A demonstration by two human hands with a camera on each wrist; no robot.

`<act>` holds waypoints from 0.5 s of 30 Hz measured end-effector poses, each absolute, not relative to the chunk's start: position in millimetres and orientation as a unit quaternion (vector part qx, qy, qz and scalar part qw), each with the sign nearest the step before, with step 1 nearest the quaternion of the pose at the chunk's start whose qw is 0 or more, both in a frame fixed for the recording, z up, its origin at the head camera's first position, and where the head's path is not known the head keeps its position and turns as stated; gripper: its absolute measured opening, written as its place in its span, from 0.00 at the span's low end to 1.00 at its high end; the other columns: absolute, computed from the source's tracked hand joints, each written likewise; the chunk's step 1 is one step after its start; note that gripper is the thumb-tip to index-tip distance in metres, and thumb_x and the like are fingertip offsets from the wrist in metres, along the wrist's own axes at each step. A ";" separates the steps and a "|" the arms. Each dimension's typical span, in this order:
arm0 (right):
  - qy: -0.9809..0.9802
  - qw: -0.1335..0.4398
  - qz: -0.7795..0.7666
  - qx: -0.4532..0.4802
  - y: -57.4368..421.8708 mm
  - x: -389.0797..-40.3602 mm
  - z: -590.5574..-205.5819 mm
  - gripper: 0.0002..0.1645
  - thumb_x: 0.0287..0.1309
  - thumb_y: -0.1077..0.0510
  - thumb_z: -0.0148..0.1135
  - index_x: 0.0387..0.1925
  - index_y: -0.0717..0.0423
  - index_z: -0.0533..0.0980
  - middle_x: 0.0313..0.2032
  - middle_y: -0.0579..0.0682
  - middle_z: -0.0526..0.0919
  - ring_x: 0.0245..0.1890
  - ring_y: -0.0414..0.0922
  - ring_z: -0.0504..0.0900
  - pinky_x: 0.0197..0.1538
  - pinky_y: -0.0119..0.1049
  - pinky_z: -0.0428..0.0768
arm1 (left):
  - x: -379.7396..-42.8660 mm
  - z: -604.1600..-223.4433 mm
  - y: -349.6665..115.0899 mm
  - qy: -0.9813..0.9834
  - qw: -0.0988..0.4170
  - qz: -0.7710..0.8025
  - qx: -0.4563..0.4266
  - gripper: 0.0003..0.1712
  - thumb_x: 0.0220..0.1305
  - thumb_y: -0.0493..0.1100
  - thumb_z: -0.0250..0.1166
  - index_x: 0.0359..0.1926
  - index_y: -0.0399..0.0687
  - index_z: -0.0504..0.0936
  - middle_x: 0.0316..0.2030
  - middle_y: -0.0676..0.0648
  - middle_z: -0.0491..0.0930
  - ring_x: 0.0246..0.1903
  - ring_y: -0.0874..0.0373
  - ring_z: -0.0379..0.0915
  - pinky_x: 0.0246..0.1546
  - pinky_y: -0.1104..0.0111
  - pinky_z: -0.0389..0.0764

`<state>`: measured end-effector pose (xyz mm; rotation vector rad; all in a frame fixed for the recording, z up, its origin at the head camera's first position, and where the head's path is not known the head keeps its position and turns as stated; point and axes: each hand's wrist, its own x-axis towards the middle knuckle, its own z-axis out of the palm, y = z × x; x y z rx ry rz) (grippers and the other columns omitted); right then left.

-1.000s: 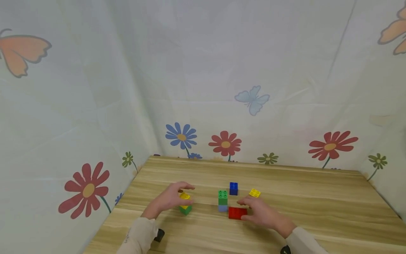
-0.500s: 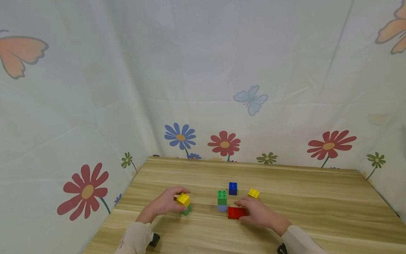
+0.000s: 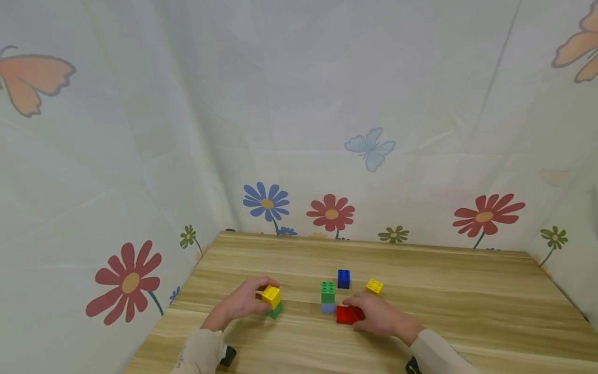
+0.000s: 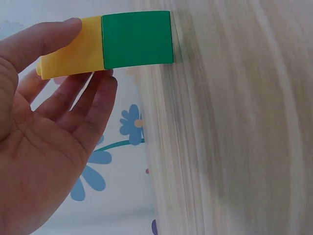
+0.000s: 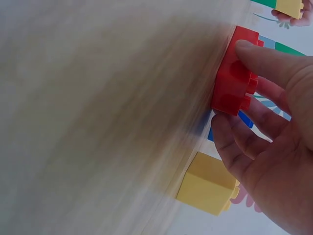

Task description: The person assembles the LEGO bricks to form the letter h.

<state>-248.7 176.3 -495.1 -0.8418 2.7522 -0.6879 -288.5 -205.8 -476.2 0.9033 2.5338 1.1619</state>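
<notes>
At nine o'clock from a green-topped stack (image 3: 328,293), the left grip (image 3: 242,300) pinches a yellow brick (image 3: 271,297) atop a green brick (image 3: 276,311), while at four o'clock the right grip (image 3: 381,315) holds a red brick (image 3: 347,315) by its sides, likely sparing its studs (image 5: 252,86).

Your head camera looks forward and down from farther off; your close, sideways-tipped wrist views share the yellow-and-green plastic block stack (image 4: 108,43).
</notes>
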 end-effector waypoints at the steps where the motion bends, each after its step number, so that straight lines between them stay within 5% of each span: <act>1: 0.925 0.090 -0.233 -0.287 176.8 -250.2 -497.1 0.28 0.62 0.58 0.77 0.63 0.58 0.80 0.59 0.55 0.84 0.57 0.53 0.81 0.63 0.56 0.79 | -288.4 -476.8 -205.1 0.861 0.105 0.395 0.304 0.28 0.61 0.32 0.74 0.62 0.30 0.78 0.55 0.39 0.82 0.52 0.50 0.78 0.57 0.52 0.83; 10: 0.914 0.066 -0.235 -0.325 191.4 -274.0 -538.0 0.27 0.67 0.53 0.74 0.65 0.52 0.80 0.61 0.52 0.84 0.58 0.50 0.81 0.62 0.55 0.81 | -282.6 -477.6 -192.9 0.868 0.101 0.395 0.284 0.23 0.62 0.31 0.75 0.58 0.36 0.81 0.52 0.43 0.83 0.53 0.44 0.78 0.56 0.48 0.82; 15: 0.917 0.080 -0.239 -0.309 184.4 -259.3 -513.8 0.26 0.65 0.61 0.74 0.62 0.60 0.80 0.59 0.56 0.84 0.56 0.54 0.82 0.60 0.56 0.81 | -278.9 -475.7 -186.1 0.869 0.099 0.391 0.286 0.22 0.62 0.33 0.76 0.56 0.39 0.82 0.51 0.45 0.84 0.51 0.46 0.79 0.54 0.51 0.83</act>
